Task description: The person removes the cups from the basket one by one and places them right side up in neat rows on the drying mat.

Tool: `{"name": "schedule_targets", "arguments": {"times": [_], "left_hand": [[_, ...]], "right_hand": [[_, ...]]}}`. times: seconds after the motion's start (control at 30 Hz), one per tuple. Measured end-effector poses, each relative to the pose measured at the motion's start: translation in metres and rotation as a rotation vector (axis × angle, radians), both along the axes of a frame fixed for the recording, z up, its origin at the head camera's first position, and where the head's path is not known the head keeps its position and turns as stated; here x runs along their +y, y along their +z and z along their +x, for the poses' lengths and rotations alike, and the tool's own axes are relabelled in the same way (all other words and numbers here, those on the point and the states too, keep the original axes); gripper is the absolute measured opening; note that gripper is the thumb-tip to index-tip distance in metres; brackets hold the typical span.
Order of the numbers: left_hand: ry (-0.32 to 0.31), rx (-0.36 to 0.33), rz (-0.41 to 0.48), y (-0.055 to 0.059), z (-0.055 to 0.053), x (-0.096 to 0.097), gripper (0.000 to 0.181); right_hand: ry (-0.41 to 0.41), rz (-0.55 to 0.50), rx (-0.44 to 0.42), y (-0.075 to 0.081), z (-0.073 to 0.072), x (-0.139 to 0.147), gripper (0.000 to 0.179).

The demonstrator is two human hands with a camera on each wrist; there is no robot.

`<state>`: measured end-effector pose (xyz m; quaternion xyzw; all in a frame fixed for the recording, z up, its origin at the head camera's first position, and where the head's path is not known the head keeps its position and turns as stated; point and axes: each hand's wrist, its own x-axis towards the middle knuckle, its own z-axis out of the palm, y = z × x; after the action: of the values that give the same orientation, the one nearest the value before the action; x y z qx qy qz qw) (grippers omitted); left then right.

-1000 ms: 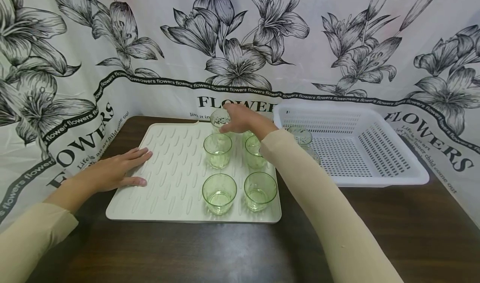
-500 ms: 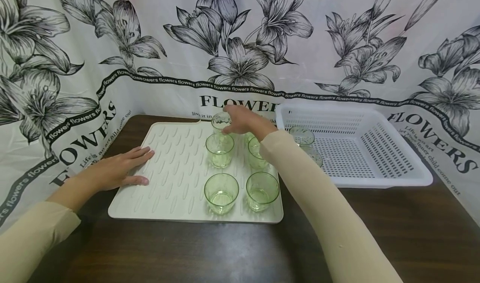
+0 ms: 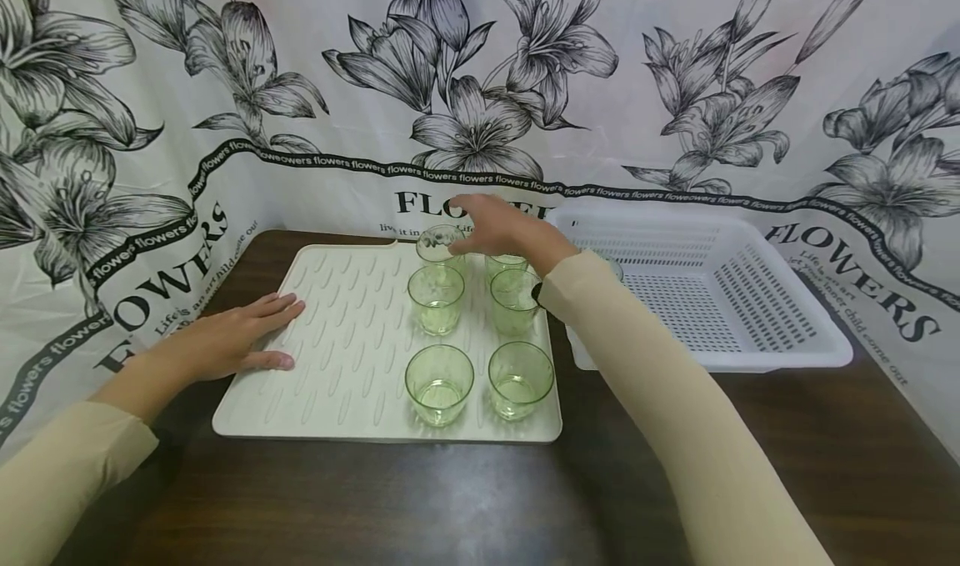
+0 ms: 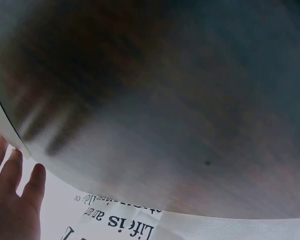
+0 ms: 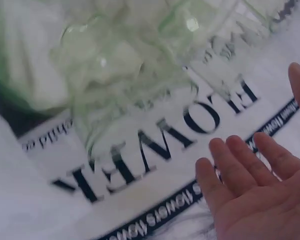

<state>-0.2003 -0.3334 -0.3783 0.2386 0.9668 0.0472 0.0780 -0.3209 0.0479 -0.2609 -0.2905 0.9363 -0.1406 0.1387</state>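
Note:
Several green-tinted clear glasses stand upright in two columns on the right half of a white ridged tray [image 3: 330, 341]. My right hand [image 3: 495, 231] is over the back of the tray, beside the back left glass [image 3: 438, 245], and partly covers the back right glass [image 3: 507, 262]. In the right wrist view its fingers are extended and apart from the blurred glasses [image 5: 125, 75]. My left hand [image 3: 236, 337] rests on the tray's left edge with fingers straight. Nearer stand the front left glass [image 3: 439, 387] and front right glass [image 3: 521, 383].
A white perforated basket [image 3: 787, 299] stands right of the tray; a glass [image 3: 617, 267] in it is mostly hidden behind my right sleeve. Dark wooden table [image 3: 375, 499] extends in front. A flower-printed cloth [image 3: 337, 203] hangs behind.
My right hand has let go of the back left glass and moved slightly up and to the right, its fingers spreading. My left hand stays on the tray edge.

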Motion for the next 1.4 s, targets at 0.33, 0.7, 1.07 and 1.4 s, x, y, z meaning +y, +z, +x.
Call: {"name": "schedule_targets", "arguments": {"times": [0.33, 0.7, 1.07, 1.4], "left_hand": [[0.0, 0.0, -0.016, -0.003, -0.006, -0.003, 0.091], [0.023, -0.02, -0.042, 0.003, -0.01, -0.006, 0.093], [0.006, -0.002, -0.034, -0.001, -0.009, -0.007, 0.091], [0.011, -0.012, -0.023, -0.004, -0.006, -0.003, 0.091]], "right_hand": [[0.068, -0.06, 0.107, 0.039, 0.02, 0.06, 0.08], [0.048, -0.19, 0.088, 0.027, 0.047, 0.153, 0.073], [0.082, -0.171, -0.082, 0.01, 0.072, 0.2, 0.076], [0.081, -0.179, -0.16, -0.008, 0.075, 0.217, 0.083]]}}
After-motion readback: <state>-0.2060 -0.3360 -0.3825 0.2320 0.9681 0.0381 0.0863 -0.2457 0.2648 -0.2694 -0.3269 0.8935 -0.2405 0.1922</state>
